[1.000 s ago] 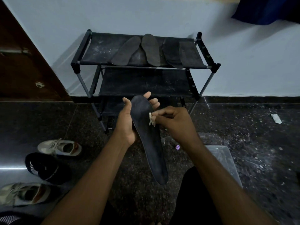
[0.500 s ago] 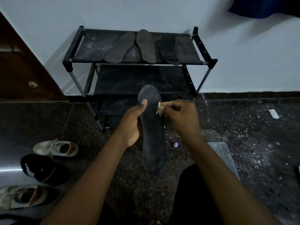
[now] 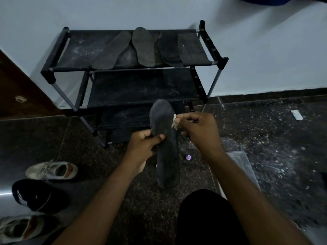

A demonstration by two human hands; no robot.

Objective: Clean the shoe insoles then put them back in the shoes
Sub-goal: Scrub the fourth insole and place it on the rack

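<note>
A long, dark, flat insole [image 3: 165, 147] is being gripped at mid-length, thumb on top and fingers curled behind, by the left hand [image 3: 143, 145] before a black fabric-shelved shoe rack [image 3: 83, 50], while a small crumpled whitish cloth [image 3: 175, 122] is being pinched against its upper right edge by the curled fingers of the right hand [image 3: 198, 131].

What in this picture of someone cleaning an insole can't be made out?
Head view only:
- The pale scrap pinched by the right hand: too small, and partly hidden in the grip, to identify.
- Far face of the held insole: turned away; the left hand covers part.
- The bottom-left shoe: cut off by the frame edge.
- The clear box: partly hidden by the right forearm.
</note>
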